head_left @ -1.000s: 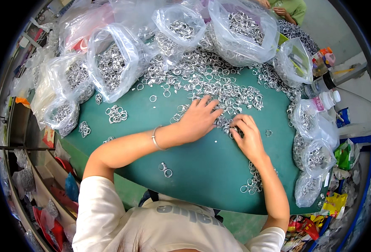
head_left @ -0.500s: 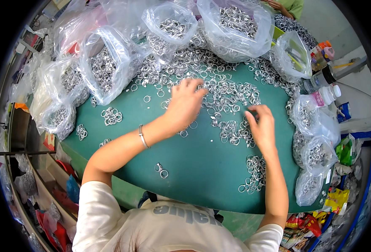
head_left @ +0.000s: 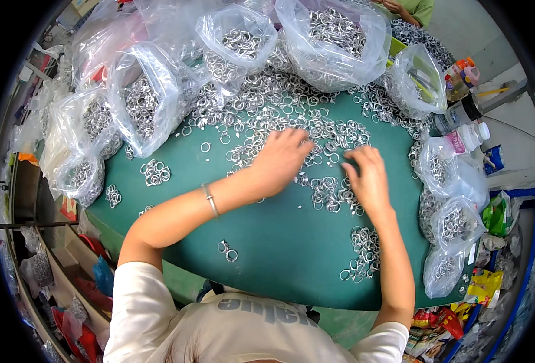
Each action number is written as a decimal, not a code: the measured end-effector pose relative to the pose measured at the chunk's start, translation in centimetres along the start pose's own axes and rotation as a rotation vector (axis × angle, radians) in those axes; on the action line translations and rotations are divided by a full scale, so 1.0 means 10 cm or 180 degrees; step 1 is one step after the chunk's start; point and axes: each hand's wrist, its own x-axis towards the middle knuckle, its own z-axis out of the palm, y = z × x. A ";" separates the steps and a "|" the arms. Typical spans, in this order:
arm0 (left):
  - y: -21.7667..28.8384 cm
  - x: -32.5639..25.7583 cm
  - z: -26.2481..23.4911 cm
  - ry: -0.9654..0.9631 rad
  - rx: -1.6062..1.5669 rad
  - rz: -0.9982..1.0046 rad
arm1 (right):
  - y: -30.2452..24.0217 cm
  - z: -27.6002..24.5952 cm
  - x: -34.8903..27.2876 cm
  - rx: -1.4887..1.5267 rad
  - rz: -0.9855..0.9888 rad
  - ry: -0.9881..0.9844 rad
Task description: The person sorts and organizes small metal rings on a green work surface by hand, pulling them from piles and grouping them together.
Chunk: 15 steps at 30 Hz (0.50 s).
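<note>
Many silver-coloured rings (head_left: pixel 325 129) lie heaped and scattered over a green tabletop (head_left: pixel 279 254). My left hand (head_left: pixel 282 158) reaches over the loose rings in the middle, palm down, fingers slightly apart and bent; no held ring shows, and its thumb is hidden. At the right, my right hand (head_left: pixel 367 178) has its thumb and fingers apart beside a smaller ring cluster (head_left: pixel 328 195), with nothing visible between them. Below that hand, next to my right forearm, sits another ring pile (head_left: pixel 363 251). Two or so rings (head_left: pixel 227 250) lie alone near the front edge.
Clear plastic bags of rings (head_left: pixel 334 51) line the back; more bags (head_left: pixel 140 103) stand left and others (head_left: pixel 452 221) right. Small ring groups (head_left: pixel 155 173) lie on the left. A white bottle (head_left: pixel 470 138) stands at the right edge. Another person's hand (head_left: pixel 394 7) shows at the far back.
My left hand has moved right and nearer to me over the rings. My right hand has shifted slightly left. The whole view has shifted a little.
</note>
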 end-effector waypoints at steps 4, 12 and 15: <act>0.03 0.06 0.12 -0.0131 0.0011 0.0225 | -0.09 0.12 0.05 -0.0299 0.0031 -0.0390; -0.03 -0.09 0.03 0.0438 -0.0315 0.0307 | -0.06 -0.09 -0.07 0.0747 0.0556 -0.0290; 0.08 0.08 0.16 0.0217 -0.0494 0.0427 | -0.04 0.02 -0.06 -0.0234 0.0049 -0.0516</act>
